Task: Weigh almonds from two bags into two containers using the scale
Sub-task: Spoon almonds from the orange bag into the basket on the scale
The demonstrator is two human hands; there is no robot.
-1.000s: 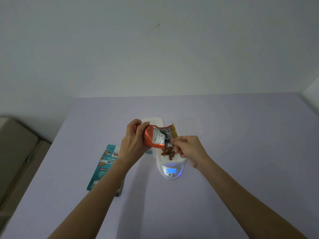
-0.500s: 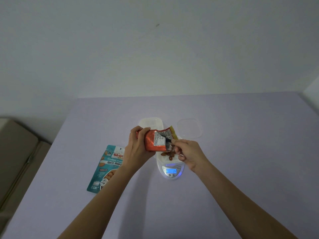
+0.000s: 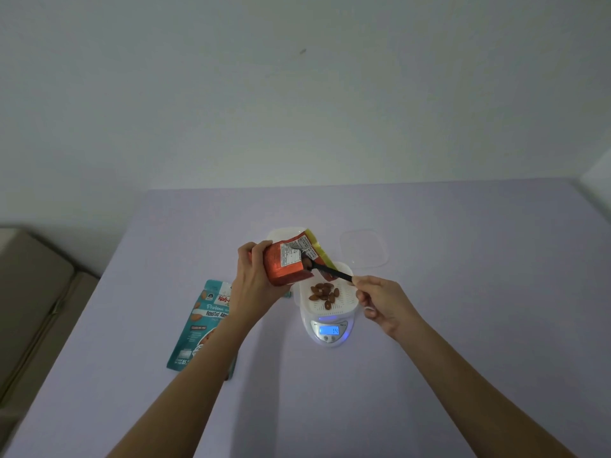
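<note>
Now: left fingers wrap the orange bag mid-body, mouth tipped right above the scale. Right fingers pinch a black spoon by its handle end, bowl at the bag mouth. We judge the pouch light, crinkly and easily crushed, so grip gently. Almonds are small, hard and apt to roll; a few lie in the container on the scale. Display reads 14. The teal bag, flat on the table, reads "Roasted Alm…" and "Protein"; its brand is partly hidden.
</note>
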